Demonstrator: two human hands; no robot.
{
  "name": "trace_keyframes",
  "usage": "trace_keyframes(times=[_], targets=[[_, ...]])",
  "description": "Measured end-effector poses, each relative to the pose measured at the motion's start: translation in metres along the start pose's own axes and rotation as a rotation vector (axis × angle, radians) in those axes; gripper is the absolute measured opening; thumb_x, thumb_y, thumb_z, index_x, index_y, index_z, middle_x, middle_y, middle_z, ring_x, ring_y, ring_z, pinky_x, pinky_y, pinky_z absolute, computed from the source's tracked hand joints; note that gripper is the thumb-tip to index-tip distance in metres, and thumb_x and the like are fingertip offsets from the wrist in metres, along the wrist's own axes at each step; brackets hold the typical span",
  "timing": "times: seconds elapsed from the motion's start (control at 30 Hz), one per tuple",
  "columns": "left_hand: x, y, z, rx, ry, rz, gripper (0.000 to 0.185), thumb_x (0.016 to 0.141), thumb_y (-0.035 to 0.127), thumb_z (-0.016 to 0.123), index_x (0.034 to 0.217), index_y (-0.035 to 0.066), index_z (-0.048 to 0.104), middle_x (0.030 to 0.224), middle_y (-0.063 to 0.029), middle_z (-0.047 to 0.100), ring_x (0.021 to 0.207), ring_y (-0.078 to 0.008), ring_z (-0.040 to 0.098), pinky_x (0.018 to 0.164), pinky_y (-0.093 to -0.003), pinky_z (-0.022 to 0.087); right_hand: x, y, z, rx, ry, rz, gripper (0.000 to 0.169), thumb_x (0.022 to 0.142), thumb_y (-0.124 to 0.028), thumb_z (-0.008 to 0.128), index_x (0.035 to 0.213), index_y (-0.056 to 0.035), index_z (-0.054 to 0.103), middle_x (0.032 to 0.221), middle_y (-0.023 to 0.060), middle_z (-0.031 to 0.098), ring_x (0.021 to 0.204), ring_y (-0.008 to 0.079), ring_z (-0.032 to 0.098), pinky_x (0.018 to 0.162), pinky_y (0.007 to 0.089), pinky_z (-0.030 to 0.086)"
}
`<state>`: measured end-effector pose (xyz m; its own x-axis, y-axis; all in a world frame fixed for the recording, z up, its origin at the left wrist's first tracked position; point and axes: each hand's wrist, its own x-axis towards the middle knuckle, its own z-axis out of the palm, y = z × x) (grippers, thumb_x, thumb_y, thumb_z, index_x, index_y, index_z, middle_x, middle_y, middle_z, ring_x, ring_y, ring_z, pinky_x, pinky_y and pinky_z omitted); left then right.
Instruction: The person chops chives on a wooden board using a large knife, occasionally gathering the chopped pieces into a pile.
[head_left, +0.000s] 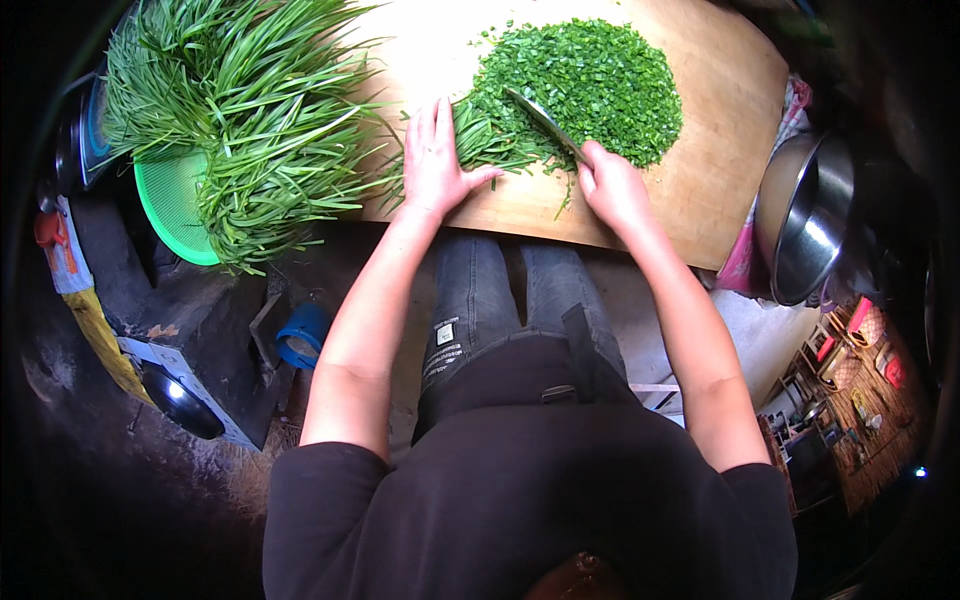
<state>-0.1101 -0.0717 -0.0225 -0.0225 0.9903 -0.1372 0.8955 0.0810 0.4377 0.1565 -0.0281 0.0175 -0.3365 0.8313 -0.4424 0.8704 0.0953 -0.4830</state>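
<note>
My right hand (611, 184) grips the handle of a kitchen knife (546, 124), whose blade lies against the left side of a heap of finely chopped green chives (592, 86). Flat beside a bunch of partly cut chive stalks (487, 142) rests my left hand (439, 157), its fingers extended and the thumb pointing toward the knife. Whether its palm presses on stalks underneath is hidden. All this is on a wooden cutting board (705, 202). A large pile of long uncut chives (277, 120) covers the board's left end and spreads over a green plastic mesh basket (172, 202).
Right of the board stands a steel basin (814, 217) near a pink cloth (739, 262). A blue bucket (302, 335) is on the floor at the lower left, near a dark block-like structure (202, 330). The board's near edge crosses above my legs.
</note>
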Motion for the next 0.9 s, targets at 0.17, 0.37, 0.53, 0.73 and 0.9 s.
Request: trace_keyframes(times=[0.17, 0.37, 0.53, 0.73, 0.9], targets=[[-0.008, -0.001, 0.022, 0.049, 0.065, -0.015, 0.101, 0.071, 0.032, 0.087, 0.150, -0.004, 0.034, 0.144, -0.0216, 0.043, 0.136, -0.0403, 0.038, 0.118, -0.0467, 0.030, 0.012, 0.009, -0.010, -0.020, 0.032, -0.032, 0.014, 0.093, -0.018, 0.058, 0.095, -0.0051, 0.054, 0.080, 0.0226, 0.064, 0.079, 0.0436, 0.063, 0.070, 0.0534, 0.049], [0.007, -0.002, 0.022, 0.021, 0.048, -0.043, 0.085, 0.078, 0.020, 0.077, 0.151, 0.000, 0.037, 0.145, -0.0213, 0.043, 0.131, -0.0408, 0.043, 0.113, -0.0477, 0.035, 0.020, 0.012, -0.015, -0.055, 0.057, -0.053, 0.013, 0.093, -0.018, 0.056, 0.098, -0.0066, 0.057, 0.082, 0.0217, 0.066, 0.081, 0.0419, 0.066, 0.072, 0.0532, 0.051], [0.000, 0.031, 0.004, 0.105, 0.121, -0.010, 0.090, 0.072, 0.023, 0.074, 0.150, -0.001, 0.037, 0.147, -0.0243, 0.039, 0.134, -0.0428, 0.041, 0.115, -0.0527, 0.032, 0.022, 0.014, -0.027, -0.003, 0.002, -0.056, 0.013, 0.092, -0.018, 0.056, 0.095, -0.0053, 0.057, 0.082, 0.0202, 0.065, 0.082, 0.0411, 0.065, 0.072, 0.0516, 0.051], [-0.020, 0.080, 0.026, -0.023, -0.048, 0.498, 0.049, 0.081, 0.015, 0.067, 0.129, 0.008, 0.062, 0.137, -0.0152, 0.058, 0.131, -0.0356, 0.051, 0.113, -0.0534, 0.038, 0.004, 0.012, -0.066, 0.109, 0.010, -0.040, 0.016, 0.092, -0.018, 0.059, 0.093, -0.0027, 0.055, 0.080, 0.0215, 0.063, 0.077, 0.0407, 0.063, 0.068, 0.0489, 0.048], [-0.011, 0.082, 0.060, 0.228, -0.169, 0.788, 0.048, 0.092, 0.026, 0.054, 0.140, 0.015, 0.055, 0.149, -0.0109, 0.050, 0.139, -0.0328, 0.045, 0.117, -0.0538, 0.035, -0.010, 0.024, -0.059, 0.224, 0.039, -0.016, 0.017, 0.092, -0.017, 0.062, 0.093, -0.0019, 0.055, 0.076, 0.0210, 0.061, 0.071, 0.0398, 0.061, 0.065, 0.0471, 0.047]])
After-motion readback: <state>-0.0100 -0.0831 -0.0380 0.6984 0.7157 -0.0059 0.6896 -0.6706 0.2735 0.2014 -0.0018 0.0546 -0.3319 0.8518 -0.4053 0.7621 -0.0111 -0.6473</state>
